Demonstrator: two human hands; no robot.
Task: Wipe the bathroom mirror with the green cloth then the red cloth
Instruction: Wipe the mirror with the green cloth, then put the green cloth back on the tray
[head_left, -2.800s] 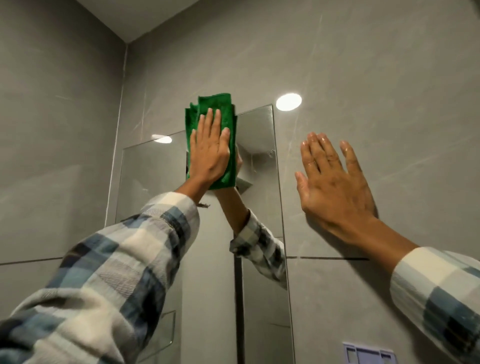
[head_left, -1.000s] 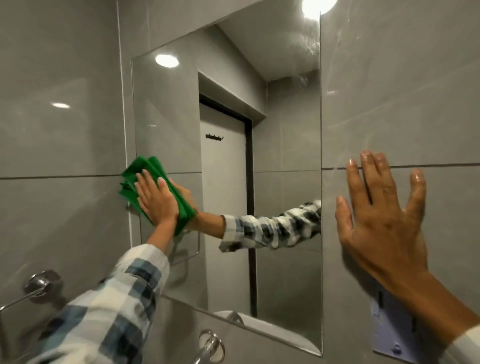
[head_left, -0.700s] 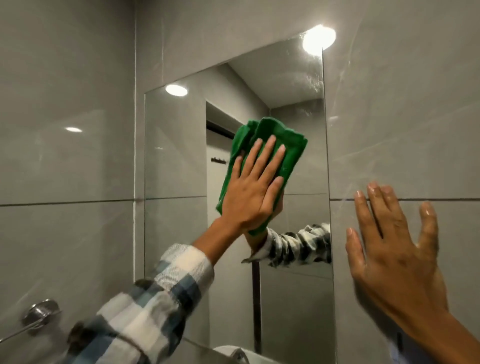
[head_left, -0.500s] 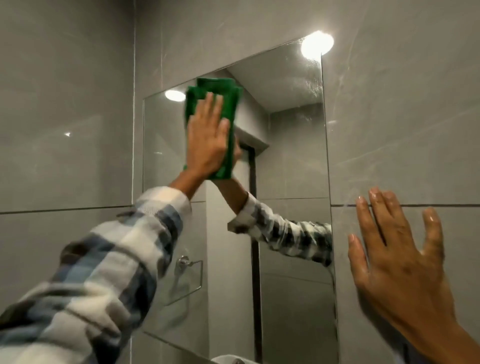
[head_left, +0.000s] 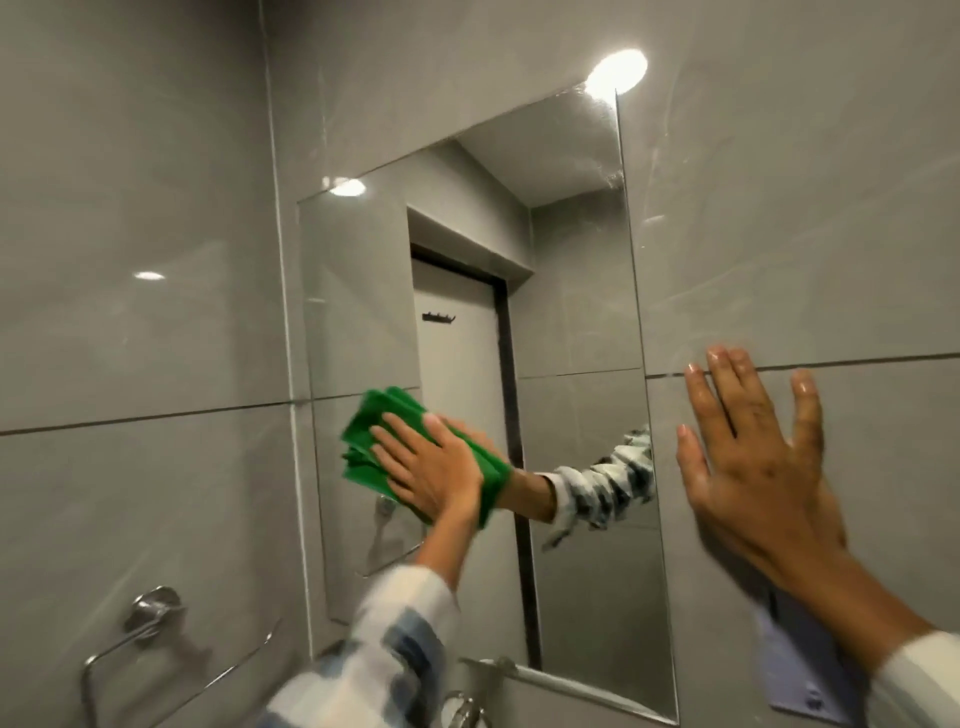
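- Our left hand (head_left: 431, 465) lies flat and open on the green cloth (head_left: 374, 441), with the fingers spread out and pointing up and to the left.
- It does not grip the cloth. It presses it against the mirror (head_left: 571, 415).
- The green cloth is folded and sits on the lower left part of the mirror, close to the mirror's left edge.
- Our right hand (head_left: 753, 467) is open too, with nothing in it. It is flat on the grey wall tile (head_left: 805, 234), just beside the mirror's right edge.
- Both our sleeves are checked blue and white. The left sleeve (head_left: 395, 639) looks blurry.
- In the mirror we see our arm again, a white door and a dark hook on it.
- A shiny towel ring (head_left: 150, 618) hangs on the wall, low on the left.
- A pale plate (head_left: 810, 675) sits on the wall under our right arm.
- A bright round light (head_left: 618, 70) shines at the mirror's top right corner.
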